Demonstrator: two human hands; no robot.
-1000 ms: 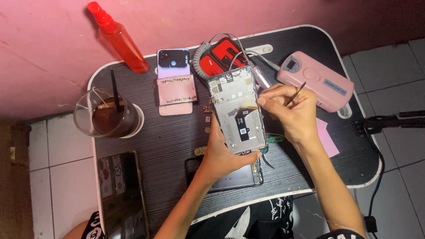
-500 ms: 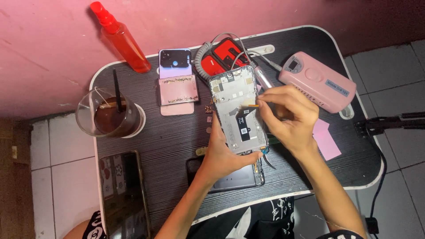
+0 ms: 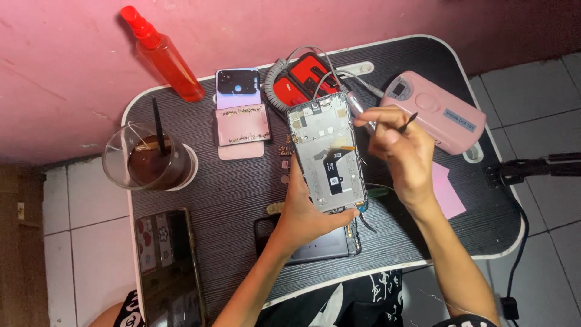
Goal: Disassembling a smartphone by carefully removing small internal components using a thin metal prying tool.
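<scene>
My left hand [image 3: 305, 213] grips the lower end of an opened phone frame [image 3: 327, 151], back cover off, grey inner plate and small parts facing up. It is held just above the dark table [image 3: 224, 200]. My right hand [image 3: 402, 151] hovers at the frame's right edge, fingers pinched on a thin dark tool [image 3: 407, 123] whose end sticks up past the knuckles. The tool's tip is hidden by my fingers.
A red spray bottle [image 3: 162, 53], a pink flip phone [image 3: 241, 115], a red case with a coiled cable [image 3: 302, 75], a pink box device [image 3: 434, 113]. A glass of dark drink with a straw [image 3: 148, 158], another phone [image 3: 166, 266], a dark phone part [image 3: 318, 242], pink paper [image 3: 449, 192].
My right hand dipped onto the frame's middle, then drew back to its right edge with the tool. My left hand kept the frame nearly still.
</scene>
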